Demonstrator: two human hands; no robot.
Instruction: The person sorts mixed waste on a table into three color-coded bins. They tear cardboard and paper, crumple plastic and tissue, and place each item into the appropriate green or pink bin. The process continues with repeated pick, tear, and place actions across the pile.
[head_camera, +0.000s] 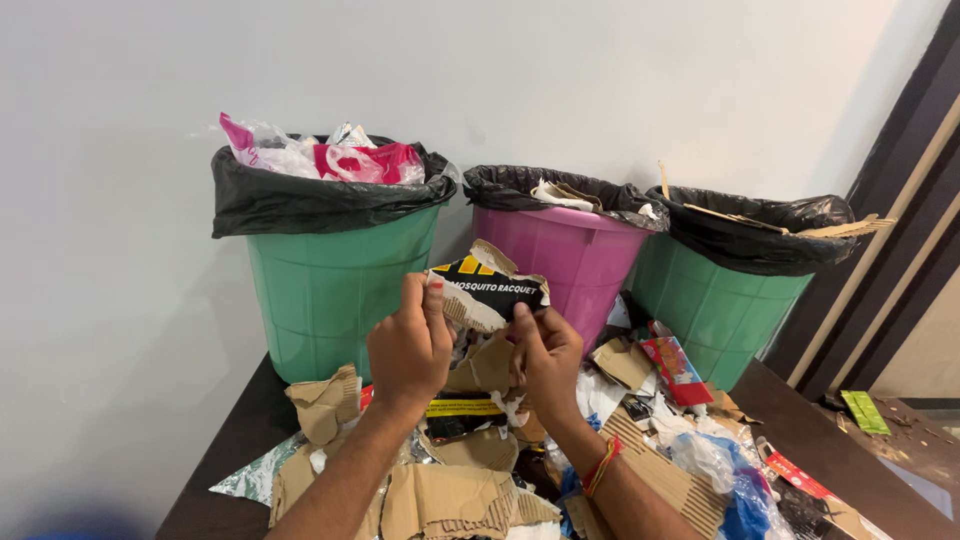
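Three plastic bins stand in a row by the wall, each lined with a black bag – two green, one pink. Both hands are raised in front of them, pinching one torn piece of black and yellow printed cardboard (487, 290). The left hand (410, 345) grips its left edge, the right hand (545, 355) its right edge. The left green bin (335, 285) is heaped with pink and clear plastic wrappers. The pink bin (570, 255) holds paper scraps. The right green bin (715, 305) holds flat cardboard strips. Many torn cardboard bits (450, 495) cover the dark table (215, 470).
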